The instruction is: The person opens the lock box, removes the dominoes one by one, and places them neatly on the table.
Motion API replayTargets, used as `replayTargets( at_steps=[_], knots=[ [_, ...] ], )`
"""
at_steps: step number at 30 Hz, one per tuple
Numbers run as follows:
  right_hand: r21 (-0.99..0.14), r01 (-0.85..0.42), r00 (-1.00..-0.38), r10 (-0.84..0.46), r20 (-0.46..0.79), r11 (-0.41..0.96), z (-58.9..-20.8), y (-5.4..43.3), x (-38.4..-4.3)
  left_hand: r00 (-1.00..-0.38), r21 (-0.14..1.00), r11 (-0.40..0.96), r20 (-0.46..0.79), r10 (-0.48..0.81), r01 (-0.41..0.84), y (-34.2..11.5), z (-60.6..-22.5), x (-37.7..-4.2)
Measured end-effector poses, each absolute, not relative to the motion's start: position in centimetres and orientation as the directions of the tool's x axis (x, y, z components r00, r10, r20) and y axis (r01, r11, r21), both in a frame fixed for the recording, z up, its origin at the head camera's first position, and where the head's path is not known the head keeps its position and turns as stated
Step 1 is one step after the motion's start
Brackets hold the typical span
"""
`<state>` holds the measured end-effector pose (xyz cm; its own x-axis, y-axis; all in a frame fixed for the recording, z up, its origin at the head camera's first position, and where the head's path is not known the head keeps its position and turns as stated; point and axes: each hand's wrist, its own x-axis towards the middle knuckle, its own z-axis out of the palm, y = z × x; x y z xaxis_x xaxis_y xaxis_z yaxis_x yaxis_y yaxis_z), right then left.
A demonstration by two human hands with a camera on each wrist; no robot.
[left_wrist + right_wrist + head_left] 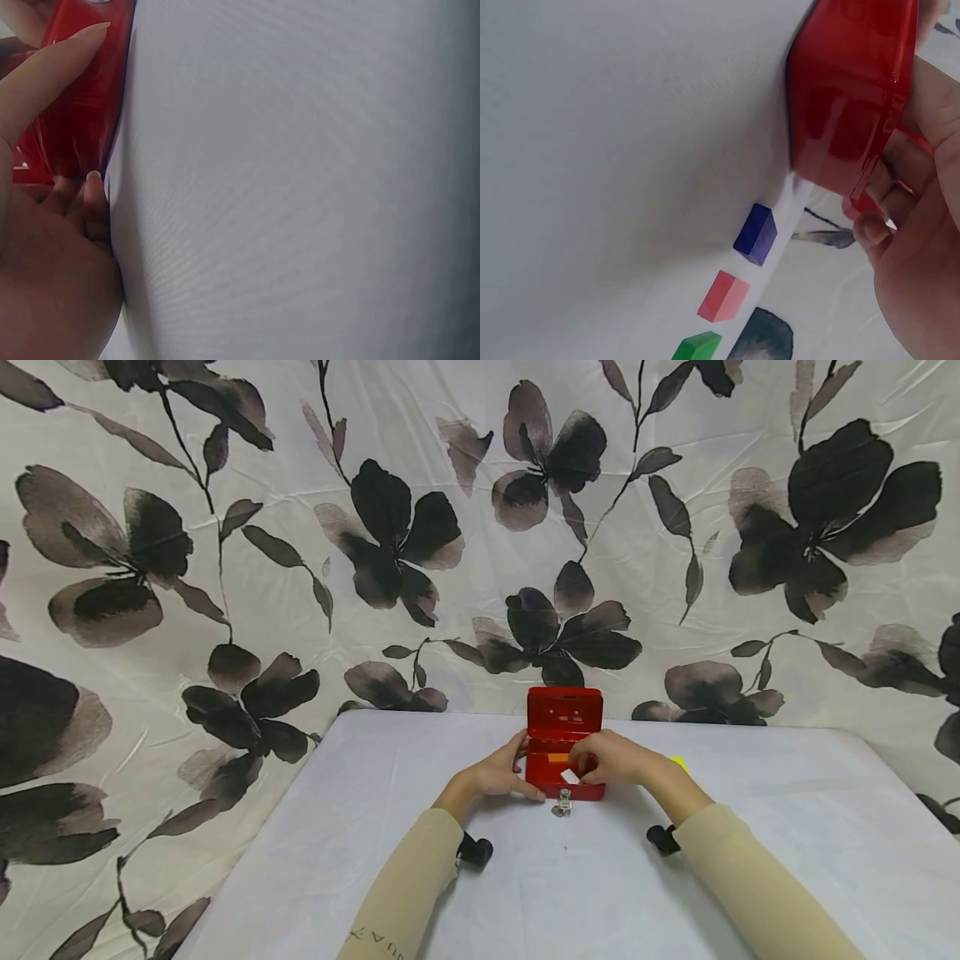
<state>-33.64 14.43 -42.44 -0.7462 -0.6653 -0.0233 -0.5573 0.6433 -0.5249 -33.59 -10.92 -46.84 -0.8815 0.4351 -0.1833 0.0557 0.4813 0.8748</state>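
Observation:
A red cash box (566,792) stands on the table with its lid (565,706) raised at the back. Keys (562,803) hang from its front lock. My left hand (491,774) holds the box at its left side, thumb along the front and fingers against the side wall; the left wrist view shows the thumb (71,56) on the red metal. The fingers of my right hand (611,758) bend down over the right wall into the box. By their tips lies a small white piece (570,776); I cannot tell whether they pinch it. Behind it an orange piece (558,757) shows inside.
A yellow piece (680,764) shows behind the right wrist. In the right wrist view, a dark blue block (756,234), a pink block (724,296) and a green block (697,346) lie in a row beyond the box. A flowered cloth (390,539) hangs behind the white table (577,893).

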Motion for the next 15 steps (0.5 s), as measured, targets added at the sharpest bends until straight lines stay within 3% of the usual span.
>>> replayTargets(
  at_steps=[5,15],
  knots=[
    [-0.515,-0.574,-0.734,-0.679,-0.021,0.636,-42.9,14.5,-34.3,-0.873,0.876,0.477,-0.178,0.453,0.069,-10.8,-46.8,-33.6],
    [-0.516,-0.548,-0.768,-0.64,-0.002,0.658,-43.8,14.3,-34.4,-0.867,0.875,0.477,-0.173,0.466,0.081,-11.0,-47.1,-34.1]
  ],
)
